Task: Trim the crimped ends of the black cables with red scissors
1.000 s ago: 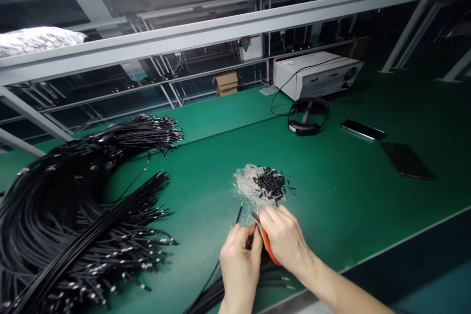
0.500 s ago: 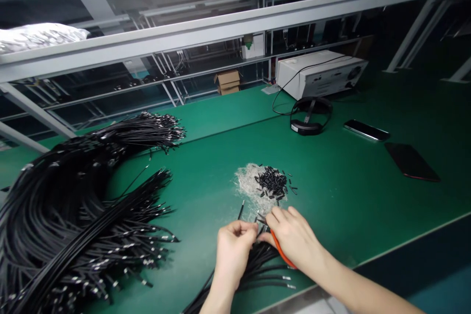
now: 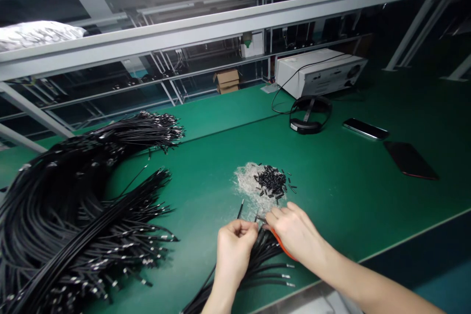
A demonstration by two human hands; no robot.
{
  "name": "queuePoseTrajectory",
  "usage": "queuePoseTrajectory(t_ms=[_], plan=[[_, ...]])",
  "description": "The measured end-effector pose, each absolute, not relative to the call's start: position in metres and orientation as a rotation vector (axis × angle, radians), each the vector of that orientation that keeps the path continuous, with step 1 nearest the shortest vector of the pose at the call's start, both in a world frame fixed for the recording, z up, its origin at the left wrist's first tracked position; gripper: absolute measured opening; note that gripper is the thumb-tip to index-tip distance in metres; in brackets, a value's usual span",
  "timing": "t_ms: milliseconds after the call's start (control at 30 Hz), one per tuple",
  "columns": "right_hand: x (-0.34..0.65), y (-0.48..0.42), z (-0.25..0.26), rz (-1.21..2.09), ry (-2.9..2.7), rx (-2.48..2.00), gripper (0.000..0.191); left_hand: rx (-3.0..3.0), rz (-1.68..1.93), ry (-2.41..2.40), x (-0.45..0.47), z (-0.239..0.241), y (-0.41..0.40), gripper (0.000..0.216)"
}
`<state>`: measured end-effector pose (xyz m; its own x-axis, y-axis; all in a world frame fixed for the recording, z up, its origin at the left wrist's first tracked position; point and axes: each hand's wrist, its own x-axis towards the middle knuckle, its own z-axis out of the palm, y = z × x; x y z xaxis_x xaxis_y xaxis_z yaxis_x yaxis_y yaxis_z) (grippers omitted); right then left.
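My left hand pinches a thin black cable close to its end, near the table's front edge. Orange-handled scissors are in my right hand, their blades at the cable end by my left fingertips. The exact contact between blade and cable is too small to tell. Under and between my hands lies a bunch of black cables with pale tips. Just beyond them is a pile of short black cut pieces beside a heap of clear stringy scraps.
A large coiled bundle of black cables covers the left of the green table. Toward the back right are a black headset, a white box-shaped device, a phone and a dark flat tablet-like item.
My right hand has turned slightly, and the scissors' blades look closer together at the cable end. My left hand stays nearly in place. The whole view has shifted a little.
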<state>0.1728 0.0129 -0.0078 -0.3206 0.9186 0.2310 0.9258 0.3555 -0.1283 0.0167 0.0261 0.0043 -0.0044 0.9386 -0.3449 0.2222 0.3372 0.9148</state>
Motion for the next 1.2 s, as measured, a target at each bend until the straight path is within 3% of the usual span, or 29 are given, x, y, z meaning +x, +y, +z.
queuePoseTrajectory(t_ms=[400, 600, 767, 1000, 1200], plan=[[0.179, 0.016, -0.009, 0.063, -2.426, -1.636, 0.018, 1.136, 0.796, 1.491, 0.018, -0.001, 0.027, 0.031], [0.188, 0.021, -0.009, 0.619, -1.964, -1.688, 0.027, 1.168, 0.800, 1.439, 0.015, 0.000, 0.026, 0.035], [0.172, 0.012, -0.012, 1.203, -1.408, -1.307, 0.031, 1.182, 0.795, 1.395, 0.012, 0.003, 0.022, 0.039], [0.162, 0.004, -0.001, 1.332, -1.180, -1.292, 0.035, 1.011, 0.820, 1.363, 0.009, 0.013, 0.016, 0.040], [0.159, 0.003, 0.005, 1.221, -1.236, -1.264, 0.029, 1.058, 0.851, 1.398, 0.011, 0.013, 0.012, 0.039]])
